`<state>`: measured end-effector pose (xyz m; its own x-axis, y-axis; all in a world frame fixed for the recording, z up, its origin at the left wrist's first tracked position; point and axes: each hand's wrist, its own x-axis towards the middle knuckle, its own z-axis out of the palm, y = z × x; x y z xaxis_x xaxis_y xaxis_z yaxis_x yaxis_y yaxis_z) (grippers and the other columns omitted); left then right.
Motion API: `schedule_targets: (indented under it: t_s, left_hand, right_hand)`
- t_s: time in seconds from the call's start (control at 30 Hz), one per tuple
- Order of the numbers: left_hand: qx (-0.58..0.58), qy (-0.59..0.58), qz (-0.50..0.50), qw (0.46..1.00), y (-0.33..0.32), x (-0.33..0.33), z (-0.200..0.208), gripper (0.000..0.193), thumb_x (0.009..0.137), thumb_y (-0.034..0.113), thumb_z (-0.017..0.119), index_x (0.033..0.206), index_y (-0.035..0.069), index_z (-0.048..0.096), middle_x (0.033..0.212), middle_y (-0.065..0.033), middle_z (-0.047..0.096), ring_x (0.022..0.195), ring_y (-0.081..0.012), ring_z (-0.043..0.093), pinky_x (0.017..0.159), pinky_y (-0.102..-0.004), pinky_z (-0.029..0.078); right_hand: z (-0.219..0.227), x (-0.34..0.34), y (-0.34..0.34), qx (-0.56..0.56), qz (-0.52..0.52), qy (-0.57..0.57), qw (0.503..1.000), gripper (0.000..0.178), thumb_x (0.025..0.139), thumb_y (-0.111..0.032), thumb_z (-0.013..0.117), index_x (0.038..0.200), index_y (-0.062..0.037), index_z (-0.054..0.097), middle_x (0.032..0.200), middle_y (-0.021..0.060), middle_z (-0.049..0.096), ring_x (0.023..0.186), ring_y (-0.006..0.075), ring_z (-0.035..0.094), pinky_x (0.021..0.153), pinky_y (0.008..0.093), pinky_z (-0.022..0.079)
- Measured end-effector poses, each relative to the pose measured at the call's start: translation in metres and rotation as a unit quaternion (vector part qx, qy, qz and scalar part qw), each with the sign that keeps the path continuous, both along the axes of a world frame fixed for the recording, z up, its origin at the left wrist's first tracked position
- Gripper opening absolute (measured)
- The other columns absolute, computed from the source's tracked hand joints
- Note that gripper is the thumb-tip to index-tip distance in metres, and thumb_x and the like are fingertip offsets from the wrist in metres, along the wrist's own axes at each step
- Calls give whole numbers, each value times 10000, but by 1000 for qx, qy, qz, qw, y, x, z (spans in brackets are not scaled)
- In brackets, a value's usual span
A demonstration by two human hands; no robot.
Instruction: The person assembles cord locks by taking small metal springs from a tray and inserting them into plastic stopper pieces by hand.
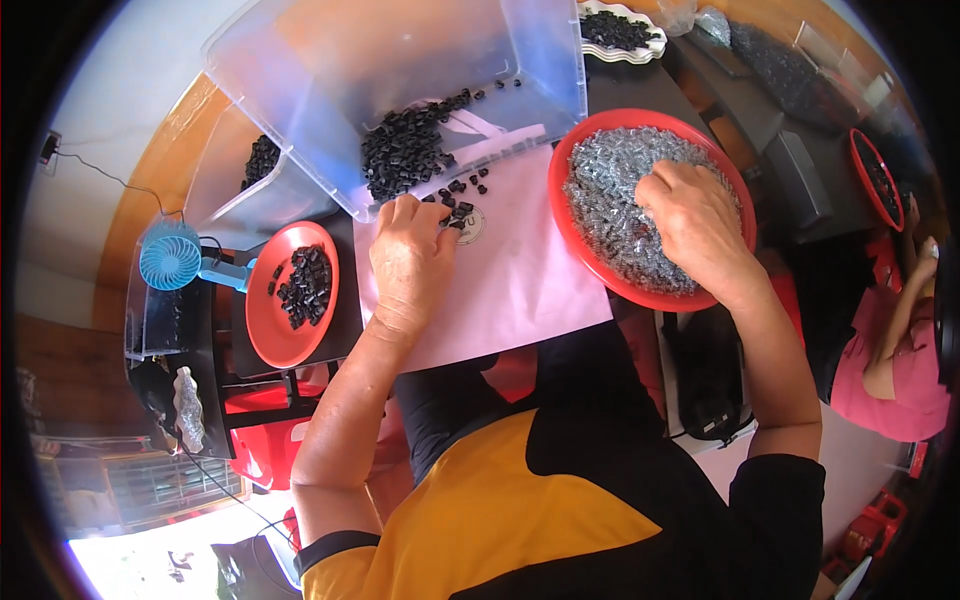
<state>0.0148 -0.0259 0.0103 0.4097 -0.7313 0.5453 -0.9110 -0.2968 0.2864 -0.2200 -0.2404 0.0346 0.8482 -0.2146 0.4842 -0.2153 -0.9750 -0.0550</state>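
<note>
Plainly, much seems left: black pieces [400,160] heap in the clear bin [440,50] beyond your left hand [408,258], and clear pieces [610,180] fill the red bowl [560,215] under your right hand [695,228]. Your left fingers bend narrowly by loose black pieces on the pink sheet; your right ones curl into the bowl. Whether either grips anything, I cannot tell, nor whether those in the orange-red dish [272,338] left of your left hand are done.

Strong white light overexposes the pale ground [130,568] at near left. The large translucent plastic bin [420,60] carries a milky bluish sheen; small clear plastic pieces [615,185] glint at right. Fisheye curvature bends the orange-brown wooden panelling [135,205], and black vignetting rings everything.
</note>
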Motion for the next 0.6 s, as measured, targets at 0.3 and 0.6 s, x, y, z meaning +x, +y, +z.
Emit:
schedule_targets:
  t_s: [0.3,0.6]
  left_hand:
    - [26,11,-35,999,-1,-9,2,89,750,61,735,796,70,660,819,-78,582,833,-289,583,691,-397,499]
    - [-3,78,-66,995,8,-23,1,192,720,-19,670,896,55,650,878,-109,590,868,-322,584,715,-423,504]
  right_hand:
    - [0,-6,-13,26,16,-37,999,63,771,0,628,800,-53,608,836,87,600,849,310,600,756,416,448]
    - [15,-11,-14,98,2,-31,995,78,792,-52,665,869,-47,652,881,105,625,866,293,631,774,433,466]
